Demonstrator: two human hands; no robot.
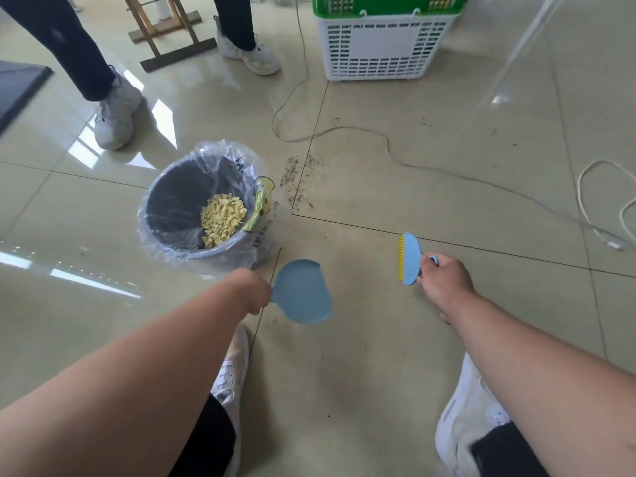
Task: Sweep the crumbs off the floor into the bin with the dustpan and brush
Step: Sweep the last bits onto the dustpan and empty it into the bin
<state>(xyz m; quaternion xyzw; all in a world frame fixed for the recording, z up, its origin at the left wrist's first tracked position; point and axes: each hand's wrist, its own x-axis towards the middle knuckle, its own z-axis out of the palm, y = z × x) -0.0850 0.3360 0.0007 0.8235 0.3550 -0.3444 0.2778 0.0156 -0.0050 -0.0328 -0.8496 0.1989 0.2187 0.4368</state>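
Observation:
My left hand grips the handle of a small blue dustpan, held above the floor just right of the bin; nothing shows in the pan. My right hand holds a blue brush with yellow bristles facing left. The grey bin has a clear plastic liner and holds a heap of pale yellow pieces. A trail of brown crumbs lies on the tiles right of the bin, beyond both tools. A few more crumbs are scattered farther back.
A white cable snakes across the floor past the crumbs to a coil at the right. A white and green basket stands at the back. Another person's legs and shoes stand behind the bin. My own shoes are below.

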